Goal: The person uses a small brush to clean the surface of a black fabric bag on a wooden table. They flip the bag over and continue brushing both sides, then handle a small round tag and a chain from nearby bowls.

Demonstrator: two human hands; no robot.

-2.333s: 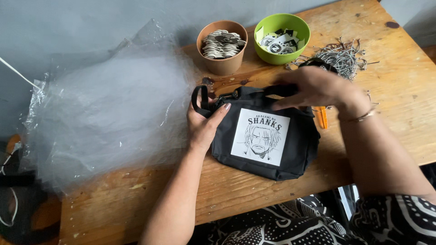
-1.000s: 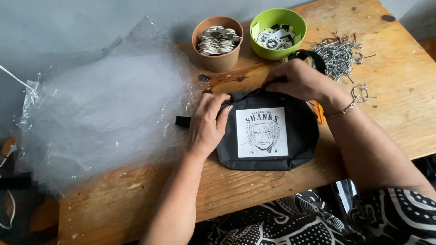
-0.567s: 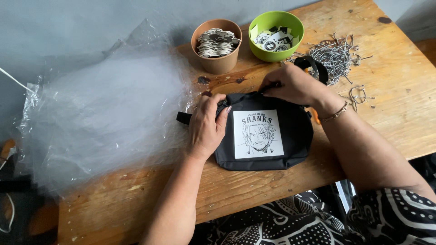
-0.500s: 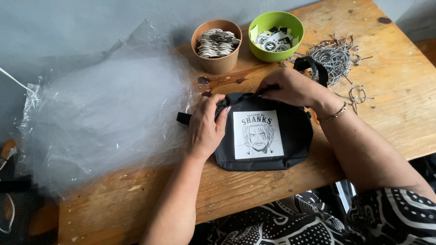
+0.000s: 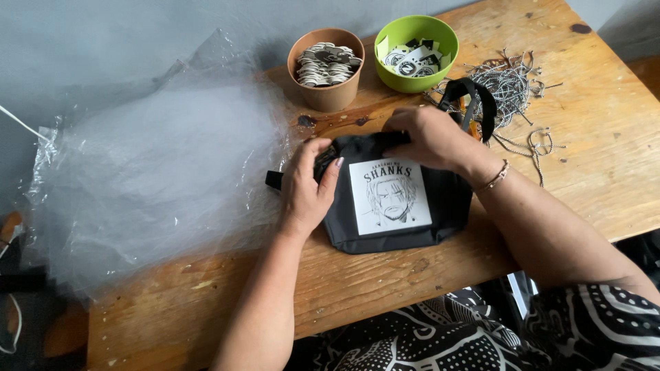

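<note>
Black pouch [image 5: 395,206] lies under both hands' fingers [image 5: 328,161].

Your hands have bare table [image 5: 385,288] along the near edge, below the black pouch [image 5: 395,199], and more open wood at the right. On the left, a heap of clear plastic bags [image 5: 151,165] crowds against the pouch. Far of it stand a brown cup [image 5: 326,69] and a green bowl [image 5: 416,53], close together. The tangle of ball chains [image 5: 512,86] blocks the far right.

Head view — steep, close, probably slightly tilted.
</note>
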